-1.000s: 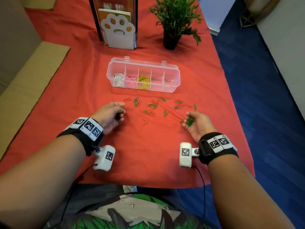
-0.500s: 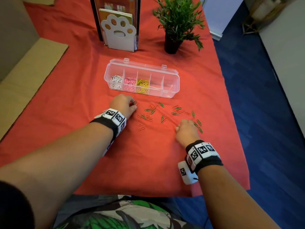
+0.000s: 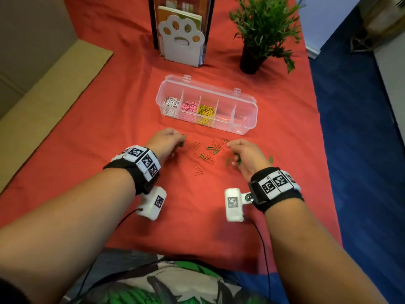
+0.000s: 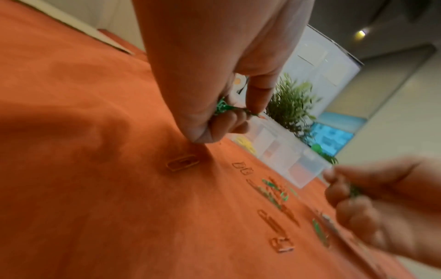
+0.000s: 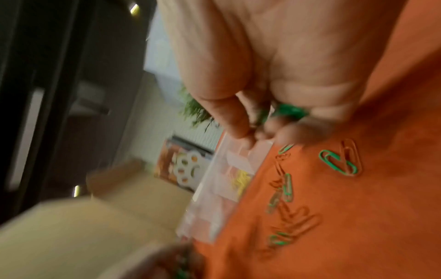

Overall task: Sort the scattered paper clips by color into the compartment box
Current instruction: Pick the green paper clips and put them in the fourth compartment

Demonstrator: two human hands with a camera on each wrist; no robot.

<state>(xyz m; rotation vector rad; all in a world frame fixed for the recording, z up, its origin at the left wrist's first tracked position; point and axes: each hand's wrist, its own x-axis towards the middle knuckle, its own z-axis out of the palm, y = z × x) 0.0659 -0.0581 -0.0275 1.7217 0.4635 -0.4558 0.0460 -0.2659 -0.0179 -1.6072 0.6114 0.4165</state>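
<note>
A clear compartment box (image 3: 249, 119) lies open on the red cloth, with white, pink and yellow clips in its three left cells. Green and orange paper clips (image 3: 207, 155) lie scattered in front of it. My left hand (image 3: 168, 142) sits at the left end of the scatter, fingers curled round a bunch of green clips (image 4: 223, 107). My right hand (image 3: 240, 153) is at the right end and holds green clips (image 5: 288, 110) in its curled fingers, fingertips near the clip pile. One green clip (image 3: 271, 159) lies to its right.
A paw-shaped white bookend (image 3: 182, 43) with books stands behind the box, and a potted plant (image 3: 260, 34) at the back right. Cardboard (image 3: 43, 91) lies along the left edge. The table's right edge drops to blue floor (image 3: 361, 150).
My right hand has moved left and forward to the clip pile. My left hand has stayed at the left end of the scatter. The head view has shifted closer.
</note>
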